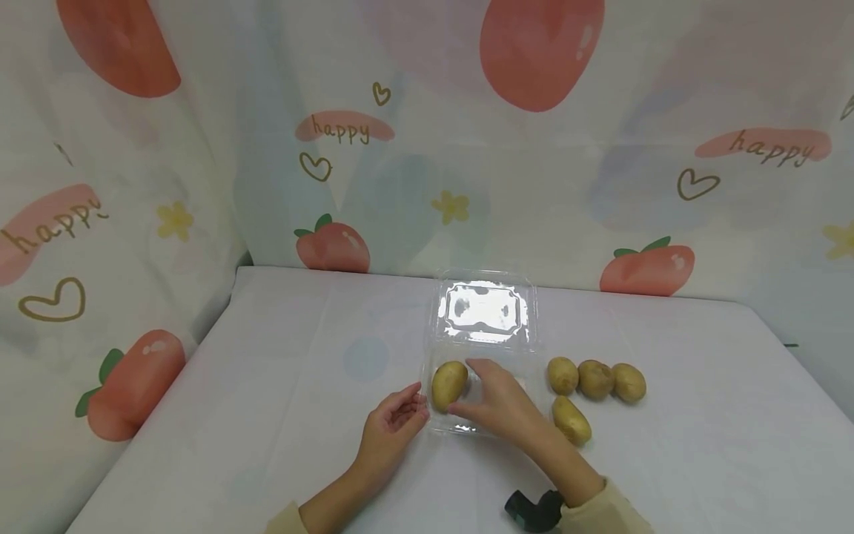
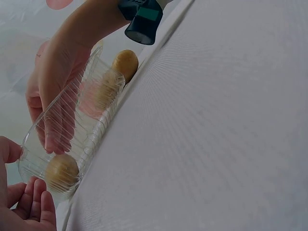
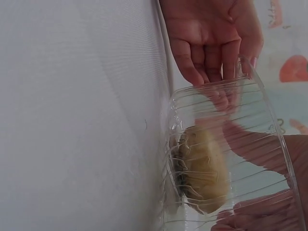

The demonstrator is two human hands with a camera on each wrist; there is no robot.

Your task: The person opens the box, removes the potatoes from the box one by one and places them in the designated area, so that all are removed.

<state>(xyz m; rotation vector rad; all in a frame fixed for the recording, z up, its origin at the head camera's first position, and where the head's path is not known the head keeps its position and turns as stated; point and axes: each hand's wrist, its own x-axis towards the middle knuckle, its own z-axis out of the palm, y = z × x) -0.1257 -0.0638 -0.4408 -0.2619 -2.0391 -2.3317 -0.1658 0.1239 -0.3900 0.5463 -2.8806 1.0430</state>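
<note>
A clear plastic clamshell box lies with its lid folded back, away from me. One yellow potato is inside, by the left wall. My right hand reaches into the box, thumb and fingers spread at the potato's right side; contact is hard to tell. At the box's left side, my left hand holds the edge, its thumb at the rim and fingers bent against the outside. Through the ribbed wall, the right wrist view shows the potato and the left hand beyond it.
Right of the box, three potatoes sit in a row, with another potato in front of them. A dark wrist device is by the right sleeve. Behind the white-covered table hangs a printed cloth.
</note>
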